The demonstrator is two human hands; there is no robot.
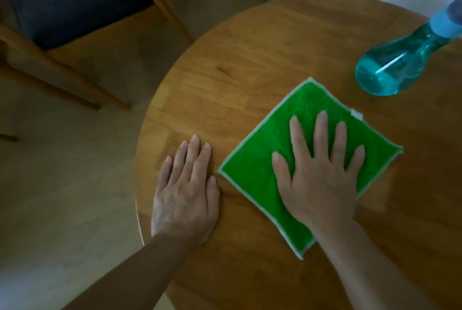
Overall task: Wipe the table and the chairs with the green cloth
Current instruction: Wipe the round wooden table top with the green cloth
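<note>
While pressing flat on the green cloth (287, 139), right hand (322, 172) with all fingers (321, 132) straight and spread wide, nothing gripped, only palm and fingers lying on the fabric. Cloth lying as one flat square with pale border, turned like a diamond, one corner toward the far edge of the round wooden table (250, 59), one corner toward the near edge, partly hidden under the wrist. Small white label visible at the cloth's right side. Left hand (185, 192) resting flat on bare wood near the left edge of the table, fingers straight and held close together, holding nothing; thumb just beside the left corner of the cloth, touching or not cannot be told. Heel of this hand close to the table's rim.

Toward the far right edge of the table, well apart from the cloth, a blue-green spray bottle (395, 64) with clear liquid inside and a light blue collar at the neck, top cut off by the frame; standing or leaning cannot be told. Beyond the left edge of the table, on the pale wooden floor (62, 184), a wooden chair (50, 54) with a dark seat cushion, apart from the table.
</note>
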